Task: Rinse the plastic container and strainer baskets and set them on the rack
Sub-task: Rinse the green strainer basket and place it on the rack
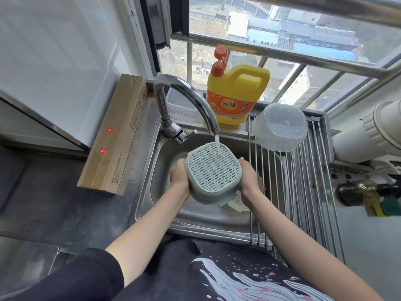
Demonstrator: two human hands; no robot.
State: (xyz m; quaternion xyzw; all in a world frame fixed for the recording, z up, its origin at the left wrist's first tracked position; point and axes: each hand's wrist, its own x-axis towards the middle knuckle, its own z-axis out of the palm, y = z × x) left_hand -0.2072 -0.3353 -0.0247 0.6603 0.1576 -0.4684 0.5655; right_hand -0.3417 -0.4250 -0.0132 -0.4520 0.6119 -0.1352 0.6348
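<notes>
Both hands are clamping the green strainer basket [213, 170] between them, left hand [179, 178] and right hand [249, 177] gripping opposite walls, holding it bottom-up under the faucet [184, 98] stream. Tilting and turning it would be letting water sweep every slot, not only the far edge. A white strainer basket [237, 202] is lying below the right hand in the sink [152, 170], mostly covered. The plastic container [281, 128] is already sitting upturned on the rack [303, 181], beyond the right hand. Fingertips are probably curling underneath, unseen.
</notes>
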